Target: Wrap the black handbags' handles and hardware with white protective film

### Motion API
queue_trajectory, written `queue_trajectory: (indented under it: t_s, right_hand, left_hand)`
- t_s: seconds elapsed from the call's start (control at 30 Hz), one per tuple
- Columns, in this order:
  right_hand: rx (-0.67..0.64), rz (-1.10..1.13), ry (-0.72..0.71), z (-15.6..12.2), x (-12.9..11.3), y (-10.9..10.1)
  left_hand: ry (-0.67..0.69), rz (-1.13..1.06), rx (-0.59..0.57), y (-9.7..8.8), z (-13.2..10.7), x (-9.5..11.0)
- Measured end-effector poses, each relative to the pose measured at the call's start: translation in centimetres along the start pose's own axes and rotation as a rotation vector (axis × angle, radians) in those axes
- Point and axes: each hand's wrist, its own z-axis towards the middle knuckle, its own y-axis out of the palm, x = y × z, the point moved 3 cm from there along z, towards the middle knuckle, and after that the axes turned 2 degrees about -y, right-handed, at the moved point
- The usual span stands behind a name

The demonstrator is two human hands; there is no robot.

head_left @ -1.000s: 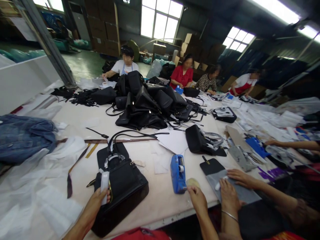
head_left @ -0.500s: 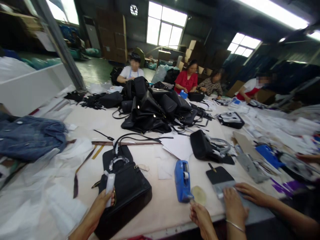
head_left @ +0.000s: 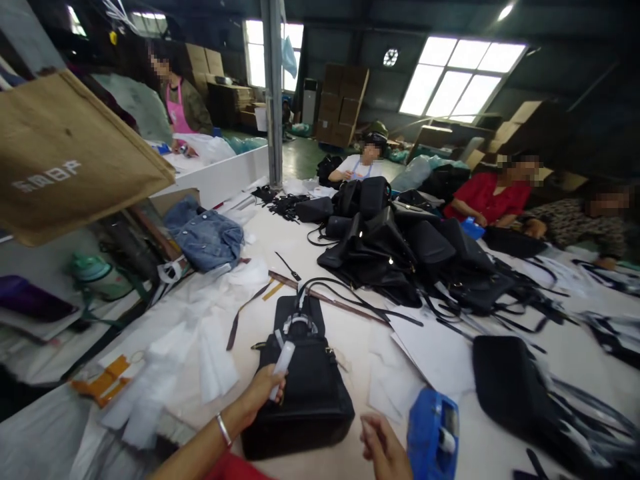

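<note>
A black handbag (head_left: 305,387) lies on the pale table (head_left: 350,337) right in front of me. My left hand (head_left: 260,393), with a bangle on the wrist, is closed around a white wrapped strip (head_left: 283,360) at the bag's handle. My right hand (head_left: 383,447) hovers at the bottom edge with its fingers curled, just left of a blue tape dispenser (head_left: 434,433). What it holds, if anything, is hidden.
A heap of black bags (head_left: 400,250) fills the table's middle, and another black bag (head_left: 510,380) lies at right. White sheets (head_left: 430,353), a long wooden stick (head_left: 325,298) and a denim garment (head_left: 205,233) lie around. A brown bag (head_left: 65,160) hangs at left. Several people sit across the table.
The view has swung left, so the co-worker's hands at right are out of sight. My right hand has drawn back from the dispenser's front. My left hand keeps its hold on the white strip.
</note>
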Motion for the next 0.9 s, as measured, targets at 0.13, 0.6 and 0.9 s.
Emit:
queue_trajectory:
  t_s: [0.13, 0.6, 0.9]
  right_hand:
    - [-0.341, 0.074, -0.153, 3.0, -5.8, 6.0]
    - [-0.631, -0.162, -0.456, 7.5, -8.6, 16.0]
    - [-0.582, -0.410, -0.476, 8.5, -8.7, 16.1]
  left_hand:
    - [0.024, 0.014, -0.041, -0.2, 0.1, 0.2]
    - [-0.041, -0.022, -0.145, -1.0, 1.2, -0.4]
    - [-0.019, -0.053, -0.212, -0.9, 0.6, 0.6]
